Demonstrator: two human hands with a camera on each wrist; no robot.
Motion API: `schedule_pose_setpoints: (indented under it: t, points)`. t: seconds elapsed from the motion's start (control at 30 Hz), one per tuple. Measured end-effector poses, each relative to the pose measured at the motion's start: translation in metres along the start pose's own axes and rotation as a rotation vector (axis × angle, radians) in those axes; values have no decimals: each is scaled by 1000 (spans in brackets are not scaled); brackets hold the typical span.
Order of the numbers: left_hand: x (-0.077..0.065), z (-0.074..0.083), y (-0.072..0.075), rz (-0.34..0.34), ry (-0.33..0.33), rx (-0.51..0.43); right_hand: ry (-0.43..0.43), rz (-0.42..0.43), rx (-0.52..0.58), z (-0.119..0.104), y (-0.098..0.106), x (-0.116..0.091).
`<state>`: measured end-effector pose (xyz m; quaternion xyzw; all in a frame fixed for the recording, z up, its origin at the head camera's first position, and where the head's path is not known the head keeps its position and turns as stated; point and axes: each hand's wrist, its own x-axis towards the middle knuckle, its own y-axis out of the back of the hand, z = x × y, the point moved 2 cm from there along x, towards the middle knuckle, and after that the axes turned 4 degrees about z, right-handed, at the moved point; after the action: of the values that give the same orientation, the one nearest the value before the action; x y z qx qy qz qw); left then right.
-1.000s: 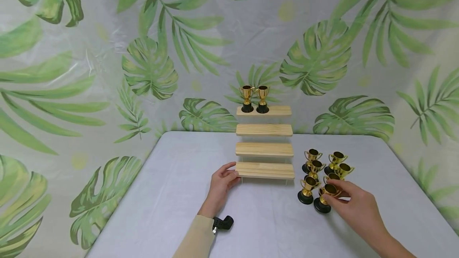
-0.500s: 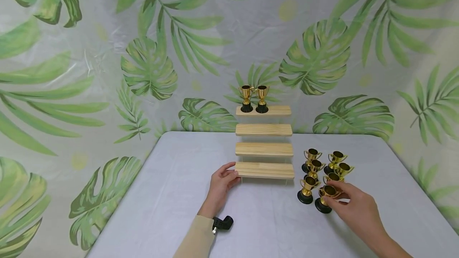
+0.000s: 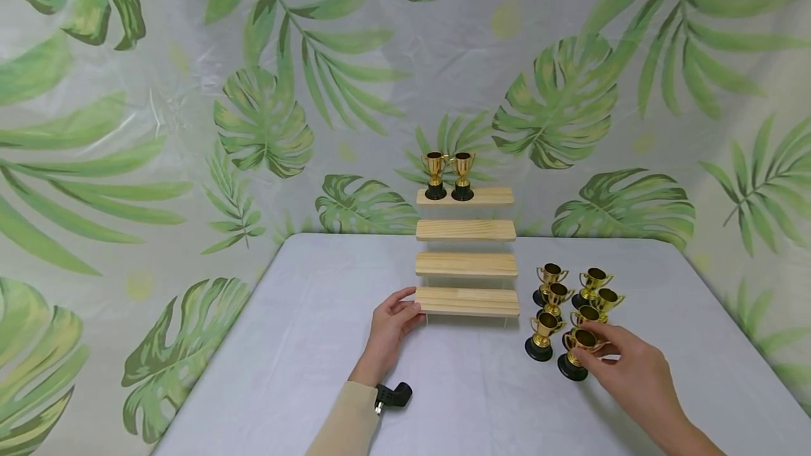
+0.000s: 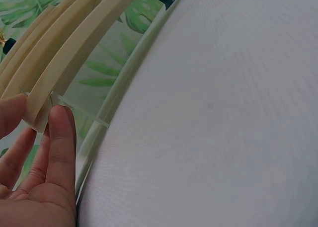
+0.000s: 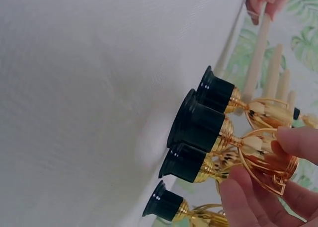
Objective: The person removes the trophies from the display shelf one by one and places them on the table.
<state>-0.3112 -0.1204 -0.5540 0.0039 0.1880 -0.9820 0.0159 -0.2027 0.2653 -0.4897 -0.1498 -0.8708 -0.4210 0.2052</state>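
On the left, my left hand (image 3: 389, 329) holds the near left corner of a tiered wooden display stand (image 3: 467, 300), thumb on one face of the lowest board and fingers on the other, as the left wrist view shows. My right hand (image 3: 633, 368) pinches the cup of a small gold trophy (image 3: 581, 340) by its handles' level. Its black base (image 5: 196, 121) is upright at the front of a group of similar trophies. Another trophy (image 3: 543, 333) stands just left of it, and one more (image 3: 589, 314) is partly hidden behind my fingers.
Two gold trophies (image 3: 462, 174) stand side by side on the top board (image 3: 494, 195), toward its left. Several more, such as one at the back (image 3: 552, 273), cluster right of the stand on the white tabletop (image 3: 342, 273). A leaf-patterned sheet (image 3: 355, 104) hangs behind.
The trophy in my right hand has shifted slightly right and toward me, a little away from the trophy on its left. My left hand stays where it was on the stand.
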Motion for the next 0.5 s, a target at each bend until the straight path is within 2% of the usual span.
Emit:
schedule_pose_setpoints:
  t: [0.37,0.5]
  points:
    - [-2,1,-2,8,3,3,0,-23,-75,-1,5,-3]
    - [-3,2,-1,14,5,9,32,1,-96,-3,12,-2]
